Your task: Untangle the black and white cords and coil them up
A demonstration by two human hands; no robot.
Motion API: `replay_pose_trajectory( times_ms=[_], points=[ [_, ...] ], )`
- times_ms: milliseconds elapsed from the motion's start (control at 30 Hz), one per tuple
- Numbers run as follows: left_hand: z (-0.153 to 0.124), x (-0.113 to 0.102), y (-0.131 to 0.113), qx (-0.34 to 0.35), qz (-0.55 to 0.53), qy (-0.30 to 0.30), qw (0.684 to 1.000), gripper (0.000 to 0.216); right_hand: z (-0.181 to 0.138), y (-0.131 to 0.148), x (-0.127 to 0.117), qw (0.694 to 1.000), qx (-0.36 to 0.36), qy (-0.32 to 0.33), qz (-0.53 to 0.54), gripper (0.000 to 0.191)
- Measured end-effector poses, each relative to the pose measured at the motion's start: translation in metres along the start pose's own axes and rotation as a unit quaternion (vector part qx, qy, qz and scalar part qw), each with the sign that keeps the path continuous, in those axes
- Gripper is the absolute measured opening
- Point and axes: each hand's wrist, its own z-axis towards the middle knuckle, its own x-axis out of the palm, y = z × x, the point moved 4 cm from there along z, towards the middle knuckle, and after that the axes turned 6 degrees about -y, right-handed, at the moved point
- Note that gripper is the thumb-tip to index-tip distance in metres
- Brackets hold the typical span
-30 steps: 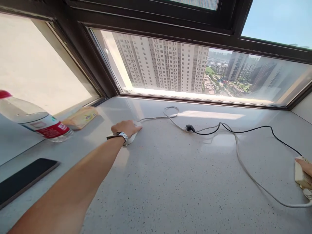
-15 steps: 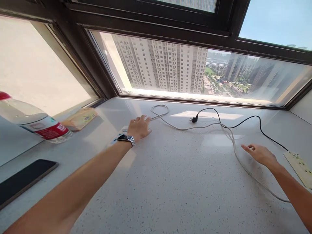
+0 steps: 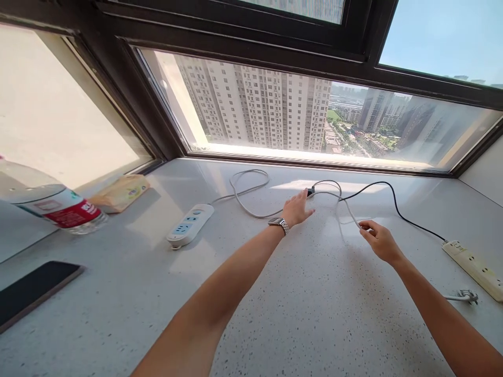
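My left hand (image 3: 298,207), a metal watch on its wrist, lies flat with fingers apart on the speckled white windowsill (image 3: 275,293). Its fingertips are just short of a black plug (image 3: 310,191) on a black cable (image 3: 395,205). My right hand (image 3: 378,240) pinches a white cable (image 3: 351,212) that loops past the black plug. That cable runs left in a loop to a white power strip (image 3: 190,225) with blue sockets, which lies untouched. A cream power strip (image 3: 473,267) lies at the right edge, the black cable leading to it.
A water bottle with a red label (image 3: 58,207) lies at the left, with a yellow packet (image 3: 120,192) behind it and a dark phone (image 3: 33,290) at the near left. A white plug (image 3: 467,297) lies by the cream strip. Dark window frames border the sill.
My left hand left the white power strip and moved right to the black plug. My right hand let go of the cream strip, moved left and pinched the white cable.
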Motion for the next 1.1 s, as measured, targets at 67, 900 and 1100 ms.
replay_pose_trajectory(
  times_ms=[67, 900, 1100],
  points=[
    [0.006, 0.001, 0.005, -0.044, -0.056, -0.002, 0.997, 0.052, -0.002, -0.008, -0.002, 1.000, -0.015, 0.024, 0.001, 0.041],
    [-0.016, -0.139, 0.077, -0.236, -0.734, -0.410, 0.488, 0.032, 0.060, -0.108, -0.058, 0.973, 0.210, -0.095, -0.005, 0.029],
    [-0.056, -0.160, 0.125, -0.270, -0.672, -0.474, 0.501, 0.035, 0.064, -0.079, -0.109, 0.955, 0.183, -0.159, 0.173, 0.041]
  ],
)
